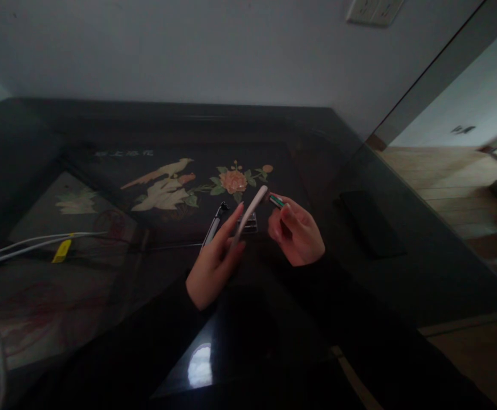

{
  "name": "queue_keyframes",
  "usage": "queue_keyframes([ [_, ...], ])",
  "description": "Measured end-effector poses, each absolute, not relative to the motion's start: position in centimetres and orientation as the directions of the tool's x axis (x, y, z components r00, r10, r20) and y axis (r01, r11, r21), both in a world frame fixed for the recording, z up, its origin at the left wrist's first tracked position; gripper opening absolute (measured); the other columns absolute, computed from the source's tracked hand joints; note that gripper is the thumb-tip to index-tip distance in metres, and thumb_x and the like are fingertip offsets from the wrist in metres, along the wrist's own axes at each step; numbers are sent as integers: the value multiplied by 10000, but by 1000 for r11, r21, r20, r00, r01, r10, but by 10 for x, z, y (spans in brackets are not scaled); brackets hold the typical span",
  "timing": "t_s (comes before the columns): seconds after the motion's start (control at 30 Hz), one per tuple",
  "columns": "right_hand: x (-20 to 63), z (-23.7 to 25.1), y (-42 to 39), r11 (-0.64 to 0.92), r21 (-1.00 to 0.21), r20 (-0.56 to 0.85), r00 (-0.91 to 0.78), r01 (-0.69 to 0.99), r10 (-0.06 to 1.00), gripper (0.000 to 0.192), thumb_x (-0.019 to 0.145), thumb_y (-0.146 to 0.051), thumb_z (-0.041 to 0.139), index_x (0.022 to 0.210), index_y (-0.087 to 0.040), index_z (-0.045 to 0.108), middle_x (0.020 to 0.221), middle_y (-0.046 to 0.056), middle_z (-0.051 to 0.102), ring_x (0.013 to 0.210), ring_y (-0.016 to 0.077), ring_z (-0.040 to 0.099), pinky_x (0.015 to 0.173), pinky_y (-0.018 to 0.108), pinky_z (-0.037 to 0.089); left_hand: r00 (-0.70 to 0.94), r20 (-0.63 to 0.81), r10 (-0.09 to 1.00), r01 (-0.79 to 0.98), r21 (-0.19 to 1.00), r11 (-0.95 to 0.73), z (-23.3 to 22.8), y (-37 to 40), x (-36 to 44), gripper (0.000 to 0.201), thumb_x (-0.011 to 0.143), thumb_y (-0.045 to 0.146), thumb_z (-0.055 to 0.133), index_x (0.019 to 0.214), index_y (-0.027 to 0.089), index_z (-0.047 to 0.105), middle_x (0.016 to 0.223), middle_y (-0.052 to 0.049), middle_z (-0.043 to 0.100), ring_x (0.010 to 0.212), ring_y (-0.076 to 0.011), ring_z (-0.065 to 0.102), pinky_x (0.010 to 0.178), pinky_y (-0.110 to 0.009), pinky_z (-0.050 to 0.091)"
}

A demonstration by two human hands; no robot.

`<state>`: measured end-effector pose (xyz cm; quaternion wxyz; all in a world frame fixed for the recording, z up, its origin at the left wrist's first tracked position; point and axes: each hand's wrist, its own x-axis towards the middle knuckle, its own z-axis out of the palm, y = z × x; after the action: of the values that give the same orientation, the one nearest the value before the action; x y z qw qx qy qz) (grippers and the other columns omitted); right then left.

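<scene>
My left hand [216, 265] is closed around a slim white curved piece [253, 206], whose rounded tip points up and to the right. My right hand [297, 230] pinches a small green cylinder [276, 200] that looks like a battery, close to the white tip but apart from it. A slender silver and black stick-like tool [215, 222] lies just beyond my left fingers, its lower end hidden by the hand. Behind the white piece is a small shiny case-like object [251, 222], partly covered, with contents too dark to make out.
The dark glossy tabletop [436, 285] bears an inlaid bird and flower picture. A flat black object [371, 224] lies to the right. White cables [30, 245] with a yellow tag [62, 250] run across the left. Behind the table stands a wall with a socket plate [374, 11].
</scene>
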<state>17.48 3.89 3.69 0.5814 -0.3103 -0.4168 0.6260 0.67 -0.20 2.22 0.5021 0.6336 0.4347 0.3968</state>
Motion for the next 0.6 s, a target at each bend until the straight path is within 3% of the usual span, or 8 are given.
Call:
queue_keyframes([
  [0.13,174,36,38,-33,-919,48,-193,-393,980,460,725,-550,703,963,-159,660,441,-91,471,377,57,336,383,230,194,180,67,981,225,968,-108,23,6,3,341,918,303,470,1230,181,536,631,50,442,511,-100,382,465,-217,312],
  [0.3,171,32,38,-156,-939,-46,-340,-305,939,491,688,-555,727,958,-150,662,449,-85,525,360,44,368,367,201,221,95,178,979,333,921,-200,25,11,-1,145,897,286,481,954,181,563,702,29,509,571,-110,430,537,-230,363],
  [0.5,169,27,36,-272,-944,-166,-445,-187,880,528,648,-545,755,955,-131,642,464,-84,551,334,37,406,329,174,249,102,279,955,443,847,-294,32,11,-2,210,823,239,588,1022,174,574,594,78,438,496,-90,417,509,-208,364],
  [0.6,168,26,34,-304,-948,-225,-475,-94,851,529,652,-530,756,975,-129,637,467,-90,545,319,35,406,308,163,246,158,318,935,520,778,-352,31,9,-2,239,791,215,621,1026,176,608,588,77,481,492,-84,444,519,-199,385],
])
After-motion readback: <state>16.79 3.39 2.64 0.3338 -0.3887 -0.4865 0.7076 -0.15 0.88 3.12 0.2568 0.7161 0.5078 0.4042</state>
